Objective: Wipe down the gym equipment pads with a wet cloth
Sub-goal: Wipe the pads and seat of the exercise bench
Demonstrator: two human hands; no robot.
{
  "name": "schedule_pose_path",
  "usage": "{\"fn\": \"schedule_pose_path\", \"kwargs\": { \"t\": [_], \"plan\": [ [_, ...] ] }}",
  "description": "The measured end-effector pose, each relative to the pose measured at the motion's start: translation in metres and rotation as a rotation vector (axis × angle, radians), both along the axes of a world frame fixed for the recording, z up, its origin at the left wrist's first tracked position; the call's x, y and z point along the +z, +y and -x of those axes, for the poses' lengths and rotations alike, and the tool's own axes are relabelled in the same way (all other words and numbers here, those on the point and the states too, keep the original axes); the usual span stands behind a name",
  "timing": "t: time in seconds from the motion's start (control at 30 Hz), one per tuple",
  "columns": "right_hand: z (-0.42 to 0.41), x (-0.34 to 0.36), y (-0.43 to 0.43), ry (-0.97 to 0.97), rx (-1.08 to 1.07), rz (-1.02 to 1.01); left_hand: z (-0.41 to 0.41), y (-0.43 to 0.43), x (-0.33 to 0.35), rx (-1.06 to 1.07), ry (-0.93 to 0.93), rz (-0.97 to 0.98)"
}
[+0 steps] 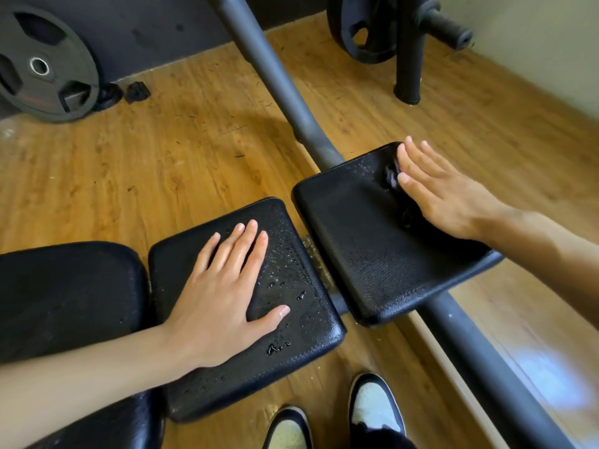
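Two black textured pads sit side by side on a grey steel frame. My left hand lies flat, fingers spread, on the middle pad, which carries water droplets. My right hand presses flat on the far end of the right pad. A dark crumpled cloth shows under my right fingers, mostly hidden by the hand. A third, larger black pad lies at the left.
A grey frame tube runs from the top centre down to the lower right. Weight plates lean at the upper left and on a black rack at the top right. My two shoes stand on the wooden floor below the pads.
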State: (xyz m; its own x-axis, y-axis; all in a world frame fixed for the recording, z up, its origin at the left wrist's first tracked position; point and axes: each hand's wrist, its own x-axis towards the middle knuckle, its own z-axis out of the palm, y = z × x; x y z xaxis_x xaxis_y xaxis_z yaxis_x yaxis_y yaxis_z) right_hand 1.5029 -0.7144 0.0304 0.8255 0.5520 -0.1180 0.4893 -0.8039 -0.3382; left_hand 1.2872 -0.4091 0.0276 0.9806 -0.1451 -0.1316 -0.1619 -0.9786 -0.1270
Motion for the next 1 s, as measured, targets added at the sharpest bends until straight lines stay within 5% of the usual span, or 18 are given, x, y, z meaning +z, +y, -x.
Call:
{"fn": "schedule_pose_path", "kwargs": {
  "t": [0.23,0.6,1.0],
  "plan": [
    [0.066,-0.003,-0.015,-0.153,-0.089,0.218,0.000,-0.001,0.000,0.018,-0.001,0.009],
    [-0.037,0.007,0.059,0.066,-0.293,0.015,0.000,-0.001,0.000,0.030,0.002,0.036],
    [0.048,0.008,-0.025,-0.002,-0.162,0.091,0.001,0.000,0.001,0.027,0.019,0.005]
  ]
}}
